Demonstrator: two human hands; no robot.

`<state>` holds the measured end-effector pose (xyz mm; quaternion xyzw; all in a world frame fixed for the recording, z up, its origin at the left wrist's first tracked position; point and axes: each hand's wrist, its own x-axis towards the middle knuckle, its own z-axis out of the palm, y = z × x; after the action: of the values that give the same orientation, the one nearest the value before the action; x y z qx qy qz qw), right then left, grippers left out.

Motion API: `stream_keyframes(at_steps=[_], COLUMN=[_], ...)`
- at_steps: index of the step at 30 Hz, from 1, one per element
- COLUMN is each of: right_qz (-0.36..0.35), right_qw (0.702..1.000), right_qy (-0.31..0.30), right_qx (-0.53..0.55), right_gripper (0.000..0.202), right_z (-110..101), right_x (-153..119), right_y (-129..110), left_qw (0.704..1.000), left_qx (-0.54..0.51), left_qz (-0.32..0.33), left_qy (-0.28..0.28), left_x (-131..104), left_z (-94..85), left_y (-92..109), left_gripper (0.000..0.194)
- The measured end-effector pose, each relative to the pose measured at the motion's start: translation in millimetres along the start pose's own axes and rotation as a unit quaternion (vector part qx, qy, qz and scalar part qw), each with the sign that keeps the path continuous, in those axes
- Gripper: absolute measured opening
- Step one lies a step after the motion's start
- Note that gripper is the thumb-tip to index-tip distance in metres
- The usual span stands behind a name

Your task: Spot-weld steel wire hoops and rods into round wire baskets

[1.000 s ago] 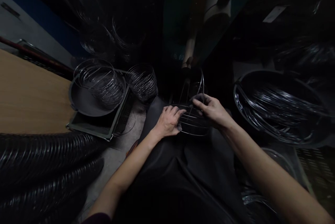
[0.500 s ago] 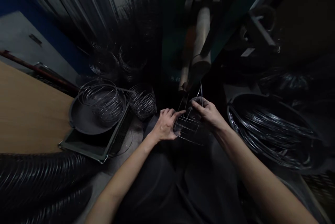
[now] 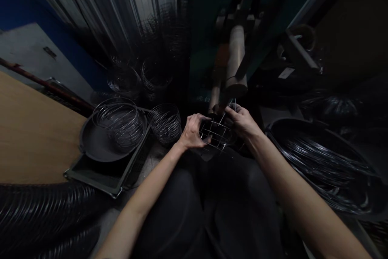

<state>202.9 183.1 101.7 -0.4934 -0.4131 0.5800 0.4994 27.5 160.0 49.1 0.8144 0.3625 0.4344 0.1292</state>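
Between my hands is a small wire frame of thin crossing metal rods, just below the rod-like arms of a machine. My left hand grips its left side, thumb and fingers on either side of the wires. My right hand is closed, pinching a thin wire piece at the upper right of the frame. The fingertips of that hand are partly in shadow. Above them the thick cylindrical machine arm points down toward me, with a thinner electrode rod beside it, its tip close to the frame.
On the left, a round dark pan holding wire rings rests on a green crate; a stack of wire rings stands beside it. On the right is a wide basin of bundled wires. Coiled wire lies lower left.
The wire frame and both hands have moved up closer to the machine's rod tip. The frame has tilted, showing more of its grid. The camera view has shifted slightly.
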Motion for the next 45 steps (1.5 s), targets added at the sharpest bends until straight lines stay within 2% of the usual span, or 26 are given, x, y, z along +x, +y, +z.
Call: stream_keyframes(at_steps=[11,19,26,35,40,42,45], right_qz=[-0.009,-0.008,-0.01,0.007,-0.028,-0.023,-0.008], right_qw=[1.0,1.0,0.999,1.0,0.999,0.999,0.993], right_qy=[-0.022,0.007,-0.02,0.012,-0.009,0.015,0.106], right_qx=[-0.011,-0.028,-0.023,-0.001,0.033,0.03,0.051], right_gripper=[0.053,0.048,0.049,0.045,0.039,0.037,0.034], right_z=[-2.0,-0.4,1.0,-5.0,-3.0,-0.6,1.4], right_x=[21.7,26.8,27.5,36.3,36.9,35.5,33.2], right_y=[-3.4,-7.1,-5.7,-0.8,2.9,1.8,-5.3], left_qw=[1.0,1.0,0.999,0.996,0.996,0.996,0.995], left_qx=[0.028,0.025,0.022,0.028,0.03,0.039,0.067], left_qz=[-0.008,-0.006,-0.025,-0.04,-0.045,-0.051,-0.059], left_qy=[0.007,-0.004,-0.037,-0.073,-0.074,-0.062,-0.052], left_x=[10.9,19.4,25.5,36.5,32.3,31.5,31.1], left_z=[3.9,1.9,-7.8,-13.0,-12.0,-11.3,-9.0], left_y=[-10.4,-12.4,-6.0,-1.5,-3.7,-6.4,-11.7], left_gripper=[0.049,0.051,0.051,0.048,0.058,0.064,0.059])
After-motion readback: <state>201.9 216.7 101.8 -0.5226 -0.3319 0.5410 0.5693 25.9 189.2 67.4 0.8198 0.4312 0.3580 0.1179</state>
